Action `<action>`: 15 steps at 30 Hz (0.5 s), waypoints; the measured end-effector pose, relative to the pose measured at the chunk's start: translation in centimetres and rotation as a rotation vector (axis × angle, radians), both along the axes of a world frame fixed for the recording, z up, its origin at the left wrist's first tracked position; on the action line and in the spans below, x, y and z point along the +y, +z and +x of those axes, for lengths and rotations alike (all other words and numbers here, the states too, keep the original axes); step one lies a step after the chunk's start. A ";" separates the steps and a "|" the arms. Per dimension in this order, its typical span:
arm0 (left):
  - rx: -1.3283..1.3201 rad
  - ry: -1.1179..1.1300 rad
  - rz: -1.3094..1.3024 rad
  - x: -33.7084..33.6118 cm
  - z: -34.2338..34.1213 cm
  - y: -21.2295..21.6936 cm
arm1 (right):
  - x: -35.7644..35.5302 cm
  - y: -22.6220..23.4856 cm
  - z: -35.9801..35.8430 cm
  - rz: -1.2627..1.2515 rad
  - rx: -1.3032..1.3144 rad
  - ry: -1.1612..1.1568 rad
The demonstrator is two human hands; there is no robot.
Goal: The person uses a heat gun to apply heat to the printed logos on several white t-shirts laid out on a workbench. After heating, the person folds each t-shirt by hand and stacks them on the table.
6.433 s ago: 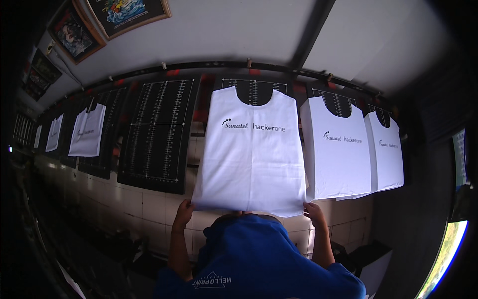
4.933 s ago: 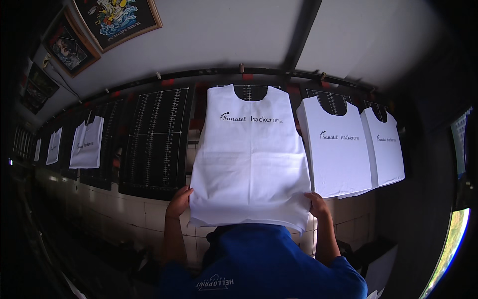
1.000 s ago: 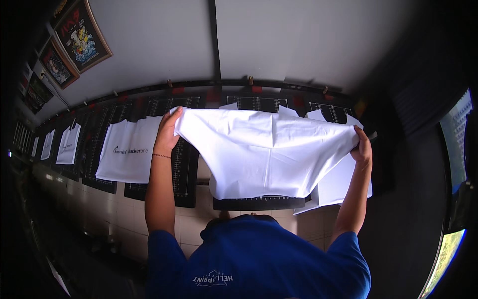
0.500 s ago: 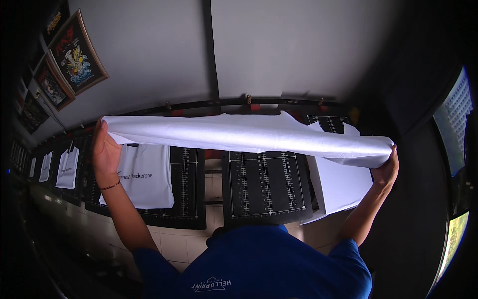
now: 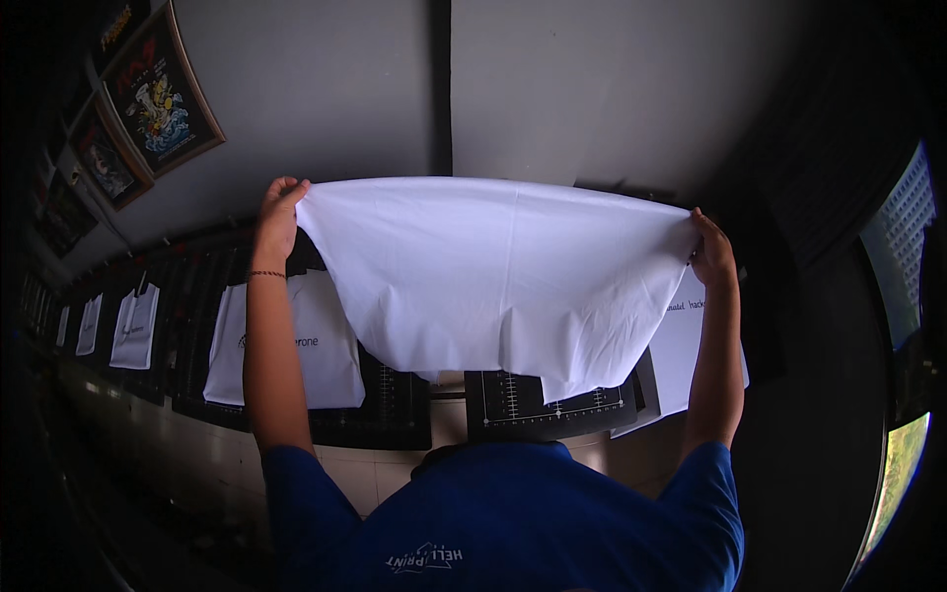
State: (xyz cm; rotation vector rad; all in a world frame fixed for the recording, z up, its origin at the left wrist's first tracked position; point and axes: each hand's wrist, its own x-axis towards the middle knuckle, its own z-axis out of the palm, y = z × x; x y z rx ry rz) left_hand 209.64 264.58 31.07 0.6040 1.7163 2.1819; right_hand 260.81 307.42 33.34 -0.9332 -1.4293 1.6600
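A grey wall fills the upper frame, with framed pictures at the upper left. Across the middle, a wide white cloth garment hangs stretched between two raised hands. Behind it, black gridded boards carry white printed bibs along the lower left. The left hand has its grip closed on the cloth's upper left corner; the right hand pinches the upper right corner.

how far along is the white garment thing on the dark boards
Already hanging: white garments on the left boards and one behind on the right. In hand: left hand and right hand hold a white garment spread high, clear of the boards. Left: the gridded board below it looks bare.
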 end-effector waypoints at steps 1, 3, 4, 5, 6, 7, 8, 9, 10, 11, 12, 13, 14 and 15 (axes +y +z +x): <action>0.080 -0.028 0.041 -0.2 1.2 2.1 | -0.7 1.7 0.8 0.041 0.000 -0.063; 0.209 -0.057 0.072 -2.2 3.9 5.3 | -2.4 4.2 1.9 0.131 -0.002 -0.097; 0.259 -0.069 0.070 -3.5 5.6 5.9 | -3.9 4.9 2.8 0.189 -0.003 -0.079; 0.279 -0.006 0.030 -4.5 7.6 6.3 | -5.0 4.6 3.3 0.211 -0.015 -0.137; 0.289 0.052 -0.010 -5.4 9.4 5.6 | -5.6 3.6 4.4 0.220 -0.031 -0.126; 0.270 0.028 -0.035 -7.1 10.5 4.2 | -6.1 2.3 5.6 0.227 -0.047 -0.105; 0.251 0.001 -0.055 -8.5 11.4 2.5 | -6.1 0.2 7.1 0.198 -0.074 -0.080; 0.226 0.020 -0.116 -9.2 12.6 0.5 | -6.4 -2.1 8.2 0.127 -0.089 -0.054; 0.203 0.036 -0.178 -9.7 13.6 -1.6 | -5.7 -6.2 10.0 0.053 -0.049 -0.094; 0.181 0.031 -0.253 -10.6 14.3 -3.8 | -7.1 -8.1 9.9 0.013 -0.089 -0.078; 0.157 0.016 -0.323 -10.9 14.7 -6.4 | -7.8 -11.0 10.2 -0.046 -0.089 -0.079; 0.148 0.012 -0.344 -11.6 14.9 -9.5 | -8.5 -13.8 10.3 -0.032 -0.189 -0.021; 0.141 0.009 -0.364 -12.2 14.8 -12.7 | -10.2 -15.2 9.3 -0.015 -0.243 0.029; 0.098 -0.007 -0.424 -12.2 15.1 -15.1 | -10.5 -18.2 9.6 0.011 -0.269 0.059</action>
